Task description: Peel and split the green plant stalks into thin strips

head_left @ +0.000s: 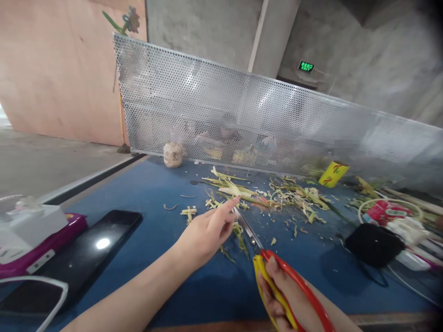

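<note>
My right hand (280, 286) grips a pair of scissors (249, 235) with one red and one yellow handle. Their metal blades point up and left, with the tips beside the fingers of my left hand (211, 228). That hand is closed, its fingers curled and pressed together; whatever lies between them is hidden. Right at its fingertips is a pale green leaf (232, 188) on top of longer green strips. Green shreds (239, 236) show just below the hand, and a small pale cut bundle (188, 212) lies to its left.
Leaf scraps (297, 198) litter the blue tabletop (152, 249). A phone (114, 230) and purple power strip (74, 226) lie left. A wrapped white roll (172, 154) and yellow roll (334, 174) stand near the perforated metal screen (207, 101). At right is a black object (374, 244).
</note>
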